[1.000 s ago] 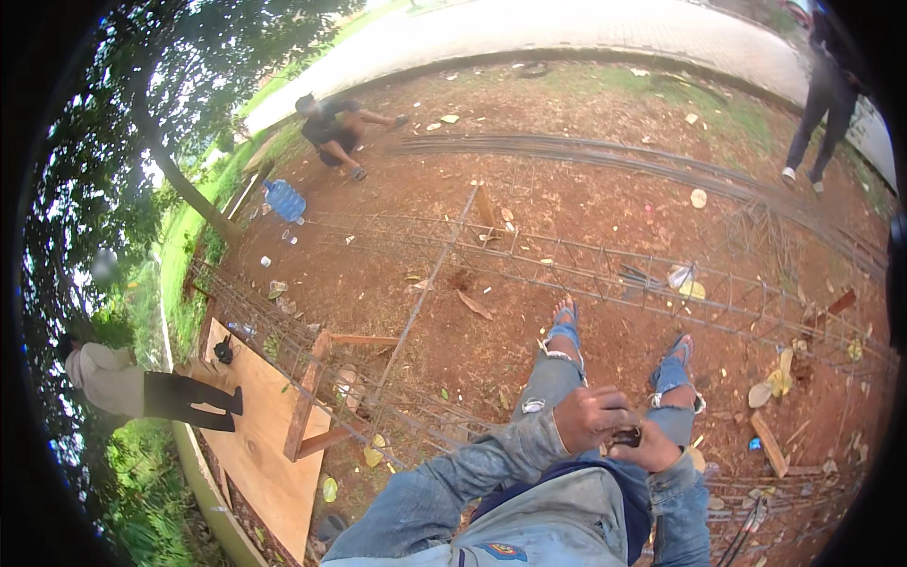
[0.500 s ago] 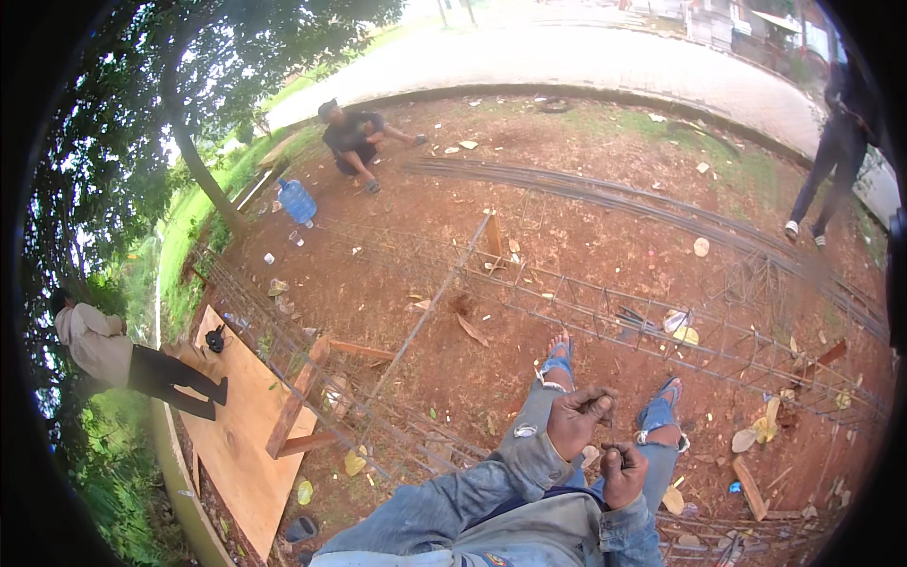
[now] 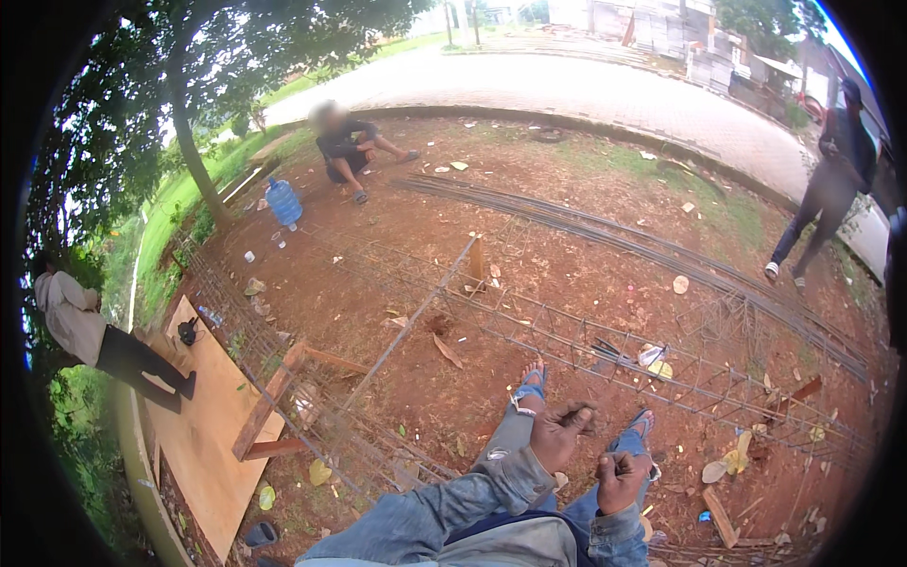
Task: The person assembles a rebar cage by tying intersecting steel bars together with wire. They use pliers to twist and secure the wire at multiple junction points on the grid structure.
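My left hand [image 3: 561, 437] is held above my lap, fingers curled and thumb pressed against them. Just right of it and a little nearer, my right hand [image 3: 622, 480] is closed in a pinch, its thumb against the curled index finger. A small gap lies between the hands. Whatever they hold, if anything, is too small to make out. Beyond my feet, a long cage of tied steel rebar [image 3: 605, 352] stretches across the red soil. One straight steel bar [image 3: 408, 324] runs crosswise from a short wooden post [image 3: 477, 258] toward a wooden trestle [image 3: 269, 408] on the left.
A bundle of long bars [image 3: 605, 230] lies farther off. At left, a person stands beside a plywood sheet [image 3: 210, 435]. Another sits near a blue water jug [image 3: 282, 202]; a third stands far right. A wood offcut [image 3: 720, 517] and dry leaves lie right of my feet.
The view has swung slightly up and to the right, so the ground things sit lower and farther left. My hands remain closed above my lap, the left one shifted slightly away from the right.
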Motion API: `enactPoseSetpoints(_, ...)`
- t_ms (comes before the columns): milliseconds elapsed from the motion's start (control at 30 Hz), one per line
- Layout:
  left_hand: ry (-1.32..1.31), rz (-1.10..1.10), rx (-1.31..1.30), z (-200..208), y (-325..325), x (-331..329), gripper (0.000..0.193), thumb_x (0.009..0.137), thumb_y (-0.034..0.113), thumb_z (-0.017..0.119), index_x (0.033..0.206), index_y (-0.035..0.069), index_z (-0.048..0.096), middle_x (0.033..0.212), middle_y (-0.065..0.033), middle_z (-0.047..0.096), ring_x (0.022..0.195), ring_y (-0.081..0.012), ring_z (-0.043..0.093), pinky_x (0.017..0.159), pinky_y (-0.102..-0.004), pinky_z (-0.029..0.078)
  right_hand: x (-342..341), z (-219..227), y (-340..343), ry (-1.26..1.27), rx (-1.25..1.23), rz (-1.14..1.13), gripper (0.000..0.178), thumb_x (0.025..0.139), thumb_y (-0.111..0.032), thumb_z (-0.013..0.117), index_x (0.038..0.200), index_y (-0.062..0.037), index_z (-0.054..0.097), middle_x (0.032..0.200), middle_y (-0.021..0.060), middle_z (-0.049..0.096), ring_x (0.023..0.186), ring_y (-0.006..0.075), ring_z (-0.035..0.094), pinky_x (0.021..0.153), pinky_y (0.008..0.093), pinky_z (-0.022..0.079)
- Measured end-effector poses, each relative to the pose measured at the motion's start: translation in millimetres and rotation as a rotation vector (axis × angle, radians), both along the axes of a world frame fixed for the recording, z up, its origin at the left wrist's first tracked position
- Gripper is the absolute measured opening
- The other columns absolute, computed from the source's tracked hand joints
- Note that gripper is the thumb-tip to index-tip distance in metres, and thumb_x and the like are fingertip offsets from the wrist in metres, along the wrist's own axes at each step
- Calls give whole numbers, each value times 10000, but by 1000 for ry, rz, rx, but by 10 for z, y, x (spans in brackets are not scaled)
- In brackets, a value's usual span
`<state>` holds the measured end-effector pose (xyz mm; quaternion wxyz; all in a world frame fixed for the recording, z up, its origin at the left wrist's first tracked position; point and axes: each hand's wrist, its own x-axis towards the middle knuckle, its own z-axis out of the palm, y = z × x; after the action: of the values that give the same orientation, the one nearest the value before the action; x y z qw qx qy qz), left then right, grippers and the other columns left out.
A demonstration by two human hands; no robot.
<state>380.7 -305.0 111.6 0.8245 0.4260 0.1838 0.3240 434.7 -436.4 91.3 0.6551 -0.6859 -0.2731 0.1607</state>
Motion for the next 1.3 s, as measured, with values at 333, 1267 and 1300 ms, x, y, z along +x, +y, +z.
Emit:
enactPoseSetpoints(333,244,-96,-297,116,25,95,170,826,106,557,958,7,598,759,-23,602,631,-96,562,568,-234,471,-2,-111,-56,59,-72,-49,224,818,-145,563,663,13,527,501,40,510,440,70,443,394,215,336)
enactPoseSetpoints(1267,108,-121,243,-144,75,133,153,806,146,586,808,-6,568,633,-57,575,549,-109,534,479,-232,430,56,13,-139,521,97,289,219,855,-185,518,869,22,591,645,29,566,513,76,498,460,209,400)
enactPoseSetpoints(1300,108,-125,294,-147,76,127,157,808,149,583,790,-6,564,624,-52,567,543,-107,528,474,-229,421,57,9,-144,552,77,285,222,855,-185,519,871,25,591,650,31,567,504,78,497,451,210,398)
